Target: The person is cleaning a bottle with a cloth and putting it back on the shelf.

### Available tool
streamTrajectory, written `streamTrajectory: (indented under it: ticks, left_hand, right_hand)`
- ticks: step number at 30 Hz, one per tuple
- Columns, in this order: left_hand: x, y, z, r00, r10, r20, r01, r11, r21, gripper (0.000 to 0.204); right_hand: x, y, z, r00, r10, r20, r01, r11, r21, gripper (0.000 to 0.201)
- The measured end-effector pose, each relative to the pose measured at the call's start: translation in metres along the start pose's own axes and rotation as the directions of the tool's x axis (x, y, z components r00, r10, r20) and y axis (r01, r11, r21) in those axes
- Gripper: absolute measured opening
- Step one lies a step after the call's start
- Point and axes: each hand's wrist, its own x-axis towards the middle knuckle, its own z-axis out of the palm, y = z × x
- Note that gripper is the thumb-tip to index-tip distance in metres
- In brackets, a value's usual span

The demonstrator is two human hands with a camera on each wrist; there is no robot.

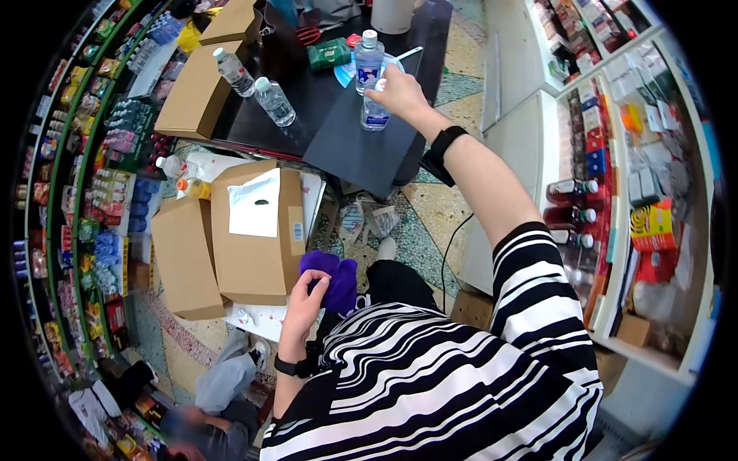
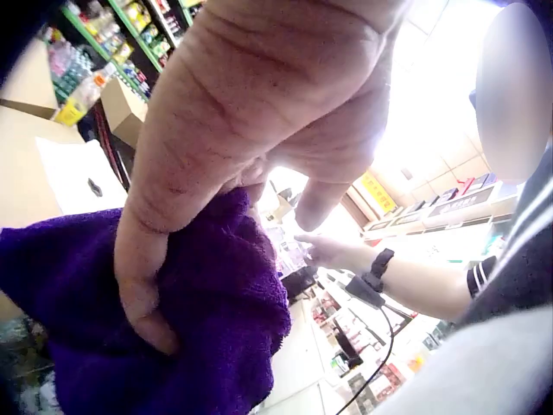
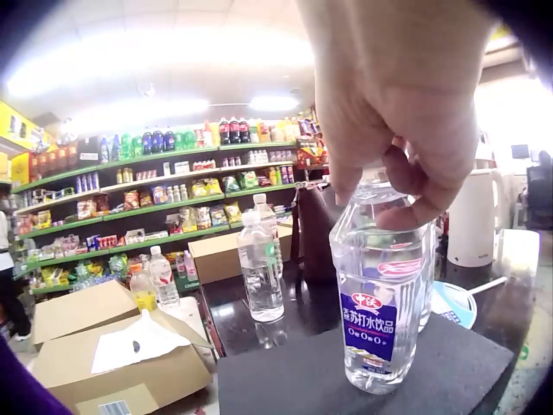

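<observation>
Head view: black table (image 1: 315, 92) is the largest working surface, top centre. Next in size, a cardboard carton (image 1: 257, 261) below its near edge, white sheet (image 1: 254, 213) lying flat on top. Dark mat (image 1: 346, 154) on the table, probably there to give a steady footing.

Purple cloth (image 1: 338, 283) hangs bunched in the left hand (image 1: 306, 300), fingers curled into its folds, thumb bent toward them. Held low, close to the body and well apart from the bottles; presumably kept handy there, clear of the other hand's work.

Right hand (image 1: 400, 94) reaches across to a labelled bottle (image 1: 374, 121), upright on the mat. Right wrist view: thumb and fingers close round its upper end, gap narrow. Gripping high likely leaves the label uncovered and keeps the bottle from tipping. Cap hidden by fingers; cannot tell whether it is on.

Second labelled bottle (image 1: 369, 55) just behind. Two clear bottles (image 1: 274, 104) stand farther left, untouched.
</observation>
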Motion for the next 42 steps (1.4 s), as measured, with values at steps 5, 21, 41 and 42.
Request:
streamTrajectory:
  ticks: [5, 21, 41, 42]
  left_hand:
    - [-0.006, 0.013, 0.021, 0.992, -0.07, -0.102, 0.06, 0.993, -0.099, 0.013]
    - [0.011, 0.044, 0.054, 0.997, -0.033, -0.068, 0.035, 0.999, 0.025, 0.014]
    - [0.076, -0.019, 0.013, 0.682, -0.149, 0.716, -0.108, 0.948, 0.3, 0.014]
    - [0.074, -0.019, 0.02, 0.66, -0.187, 0.727, -0.107, 0.935, 0.338, 0.014]
  right_hand:
    - [0.041, -0.002, 0.018, 0.999, -0.029, 0.02, 0.028, 0.999, 0.025, 0.051]
    - [0.074, 0.01, 0.025, 0.998, -0.043, 0.035, 0.038, 0.99, 0.138, 0.059]
    - [-0.6, 0.072, 0.081, 0.423, 0.864, -0.273, -0.815, 0.495, 0.302, 0.018]
    - [-0.64, 0.049, 0.082, 0.326, 0.891, -0.315, -0.824, 0.431, 0.367, 0.018]
